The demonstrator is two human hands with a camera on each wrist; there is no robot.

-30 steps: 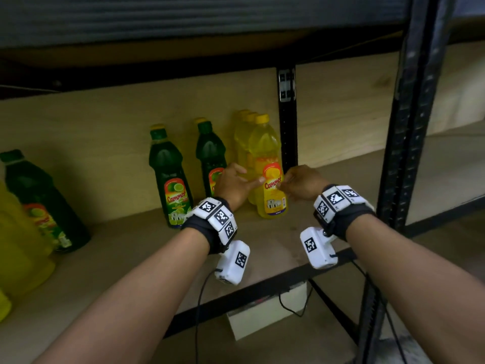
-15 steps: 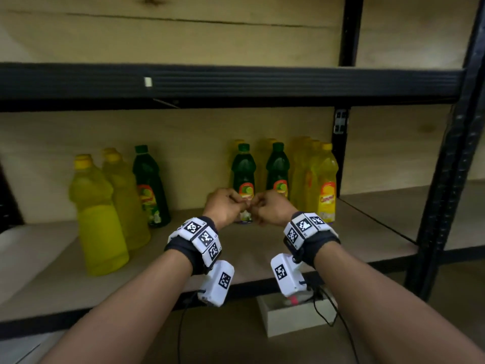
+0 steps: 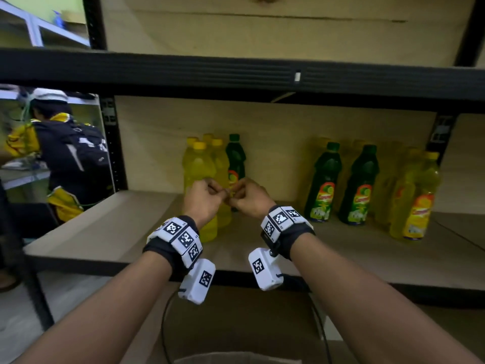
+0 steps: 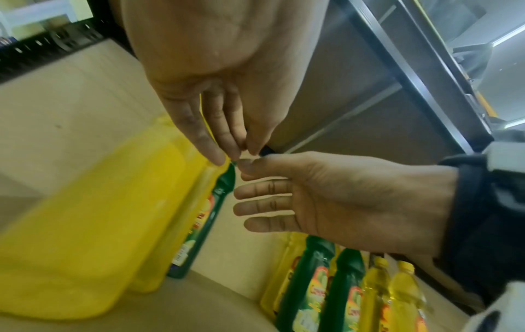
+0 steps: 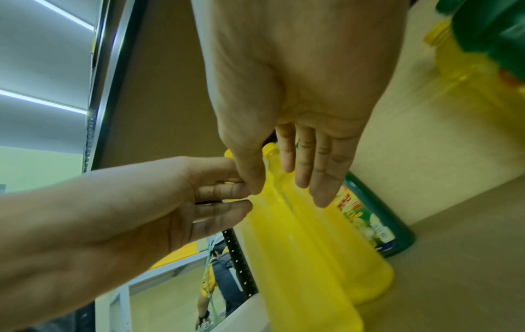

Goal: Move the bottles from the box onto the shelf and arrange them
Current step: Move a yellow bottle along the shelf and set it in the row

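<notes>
Both hands meet in the air in front of a cluster of tall yellow bottles (image 3: 199,169) on the wooden shelf (image 3: 105,232). My left hand (image 3: 203,199) and right hand (image 3: 249,197) touch each other at thumb and fingertip and hold no bottle. The left wrist view shows my left hand (image 4: 221,125) with its fingers fairly straight against the right hand (image 4: 312,197). The right wrist view shows the same for my right hand (image 5: 298,157) and left hand (image 5: 170,202). One green bottle (image 3: 235,156) stands behind the cluster.
Further right on the shelf stand two green bottles (image 3: 325,182) and several yellow bottles (image 3: 420,200). A black beam (image 3: 236,74) of the shelf above runs overhead. A person with a backpack (image 3: 68,153) stands beyond the left post (image 3: 112,143). A pale rim (image 3: 236,358) shows at the bottom edge.
Both hands left the yellow bottle at the right end, came together and moved left along the shelf. They now hover before the left yellow cluster.
</notes>
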